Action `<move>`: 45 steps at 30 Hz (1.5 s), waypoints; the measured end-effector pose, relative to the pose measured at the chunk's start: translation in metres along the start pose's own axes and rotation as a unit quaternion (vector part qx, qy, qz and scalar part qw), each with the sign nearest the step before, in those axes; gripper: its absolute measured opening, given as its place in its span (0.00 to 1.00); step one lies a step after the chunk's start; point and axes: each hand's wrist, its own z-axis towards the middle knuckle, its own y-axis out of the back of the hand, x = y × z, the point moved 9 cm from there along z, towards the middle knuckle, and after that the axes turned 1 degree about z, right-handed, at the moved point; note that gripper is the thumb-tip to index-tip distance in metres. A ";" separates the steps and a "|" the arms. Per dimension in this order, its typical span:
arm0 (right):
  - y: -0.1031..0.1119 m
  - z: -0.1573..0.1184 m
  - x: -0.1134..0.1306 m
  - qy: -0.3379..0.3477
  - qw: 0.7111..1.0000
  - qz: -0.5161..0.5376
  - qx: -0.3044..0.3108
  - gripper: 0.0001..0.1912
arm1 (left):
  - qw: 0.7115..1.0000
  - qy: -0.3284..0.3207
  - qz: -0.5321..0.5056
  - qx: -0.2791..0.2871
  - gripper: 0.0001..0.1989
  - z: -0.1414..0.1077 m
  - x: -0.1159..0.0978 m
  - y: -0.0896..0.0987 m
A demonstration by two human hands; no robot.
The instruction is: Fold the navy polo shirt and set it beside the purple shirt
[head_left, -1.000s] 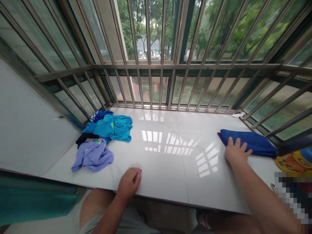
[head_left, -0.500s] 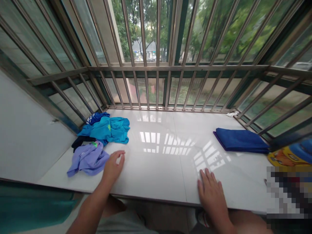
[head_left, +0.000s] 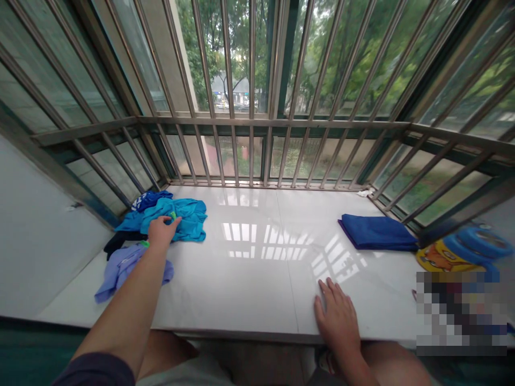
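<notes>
My left hand [head_left: 162, 231] reaches onto the crumpled turquoise cloth [head_left: 192, 217] at the left of the white ledge [head_left: 245, 300]; thumb and fingers curl together at a green patch on it. A purple cloth [head_left: 116, 271] lies nearer, partly under my left forearm. Beside these are a black cloth [head_left: 123, 239] and a dark blue patterned cloth [head_left: 151, 200]. My right hand [head_left: 337, 313] rests flat on the ledge, fingers spread, holding nothing. A folded dark blue cloth [head_left: 378, 232] lies at the right.
Metal bars [head_left: 251, 128] and windows run behind the ledge. A blue and yellow container [head_left: 462, 249] stands at the far right, with a blurred-out area below it. A small white scrap [head_left: 365, 192] lies at the back right corner.
My left hand has moved forward and left from beside the purple cloth to the turquoise cloth. The view has shifted slightly right; my right hand stays on the ledge.
</notes>
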 end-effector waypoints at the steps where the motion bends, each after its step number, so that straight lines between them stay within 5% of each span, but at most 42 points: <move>1: 0.000 0.000 0.000 0.001 1.000 0.000 0.000 0.31 | 1.000 0.003 -0.010 -0.006 0.24 -0.003 -0.003 0.000; 6: -0.001 -0.001 0.002 0.000 1.000 -0.007 0.008 0.32 | 0.998 0.002 -0.058 0.029 0.12 -0.026 -0.020 -0.006; 10: 0.000 0.000 -0.001 -0.008 1.000 0.012 0.000 0.31 | 0.988 -0.074 -0.117 0.064 0.13 -0.084 -0.059 -0.019; 13: 0.006 0.006 0.003 -0.012 0.996 0.083 0.012 0.29 | 0.960 -0.155 -0.174 0.153 0.16 -0.171 -0.099 -0.042; 16: 0.010 0.012 0.022 -0.047 0.971 0.224 0.065 0.27 | 0.894 -0.249 -0.255 0.273 0.18 -0.282 -0.137 -0.056; 19: 0.007 0.011 0.064 -0.082 0.932 0.321 0.149 0.28 | 0.826 -0.337 -0.269 0.363 0.07 -0.382 -0.159 -0.051; 22: 0.002 0.006 0.108 -0.057 0.921 0.322 0.212 0.25 | 0.780 -0.460 -0.242 0.349 0.10 -0.441 -0.170 -0.028; 25: 0.005 0.003 0.129 -0.004 0.927 0.303 0.223 0.15 | 0.795 -0.458 -0.225 0.328 0.10 -0.436 -0.169 -0.021; 28: 0.022 -0.001 0.137 0.069 0.929 0.312 0.185 0.12 | 0.863 -0.368 -0.209 0.276 0.16 -0.387 -0.159 -0.030; 30: 0.045 -0.008 0.148 0.156 0.923 0.318 0.149 0.09 | 0.880 -0.355 -0.193 0.250 0.26 -0.359 -0.157 -0.039; 33: 0.077 -0.028 0.171 0.286 0.899 0.301 0.140 0.07 | 0.842 -0.415 -0.157 0.306 0.40 -0.348 -0.165 -0.059; 35: 0.090 -0.039 0.180 0.324 0.881 0.299 0.172 0.08 | 0.807 -0.442 -0.141 0.365 0.36 -0.350 -0.172 -0.067; 39: 0.100 -0.038 0.172 0.262 0.852 0.378 0.251 0.16 | 0.778 -0.422 -0.193 0.424 0.15 -0.348 -0.185 -0.046; 45: 0.091 -0.031 0.135 0.102 0.803 0.494 0.316 0.07 | 0.794 -0.291 -0.295 0.445 0.14 -0.322 -0.169 0.024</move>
